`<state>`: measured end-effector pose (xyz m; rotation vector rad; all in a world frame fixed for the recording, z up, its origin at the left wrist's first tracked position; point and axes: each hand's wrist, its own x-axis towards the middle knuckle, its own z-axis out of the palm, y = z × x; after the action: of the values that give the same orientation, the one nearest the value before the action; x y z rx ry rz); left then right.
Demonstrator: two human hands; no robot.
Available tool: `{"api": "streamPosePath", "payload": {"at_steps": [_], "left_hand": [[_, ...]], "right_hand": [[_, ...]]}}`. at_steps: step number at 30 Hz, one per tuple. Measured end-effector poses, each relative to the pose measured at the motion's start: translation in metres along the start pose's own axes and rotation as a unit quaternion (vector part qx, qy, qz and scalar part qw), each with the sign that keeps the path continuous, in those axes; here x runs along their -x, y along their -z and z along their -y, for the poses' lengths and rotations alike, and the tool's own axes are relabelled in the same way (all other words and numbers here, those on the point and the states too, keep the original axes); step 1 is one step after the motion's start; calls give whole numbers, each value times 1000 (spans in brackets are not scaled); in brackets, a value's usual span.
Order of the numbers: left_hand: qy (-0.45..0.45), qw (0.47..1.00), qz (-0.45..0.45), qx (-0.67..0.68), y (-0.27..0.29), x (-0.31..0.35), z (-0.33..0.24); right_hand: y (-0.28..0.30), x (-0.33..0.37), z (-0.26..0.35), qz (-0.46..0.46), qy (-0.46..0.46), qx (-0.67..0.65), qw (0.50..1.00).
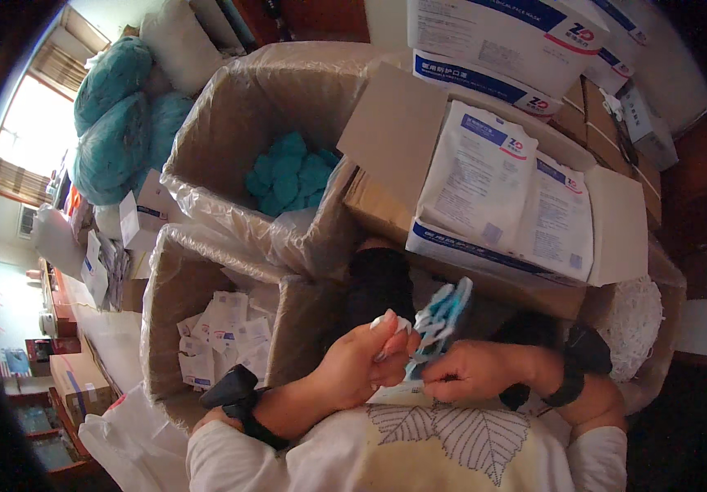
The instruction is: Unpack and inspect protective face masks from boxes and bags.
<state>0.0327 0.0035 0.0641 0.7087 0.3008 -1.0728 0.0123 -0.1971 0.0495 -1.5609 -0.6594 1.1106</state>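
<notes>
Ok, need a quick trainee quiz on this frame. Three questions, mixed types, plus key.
1. Fill in: the bundle between the left hand and right hand is white and ____.
2. True or false: the big white packs sit in a closed carton.
3. Which hand is nearer the small packets in the lined box?
A) left
B) right
C) both equally

Key:
1. Teal.
2. False: the carton's flaps are spread, packs showing.
3. A.
</notes>
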Motion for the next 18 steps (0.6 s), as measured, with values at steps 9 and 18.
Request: {"api": "streamPosePath", "payload": {"at_steps": [9,18], "left_hand": [[-8,1000,-4,-14,-6,16,-9],[-242,950,24,196,34,-14,-32]], "right_hand": [[3,17,12,2,-13,-48,999],[8,22,-13,-113,-82,-431,892]]}}
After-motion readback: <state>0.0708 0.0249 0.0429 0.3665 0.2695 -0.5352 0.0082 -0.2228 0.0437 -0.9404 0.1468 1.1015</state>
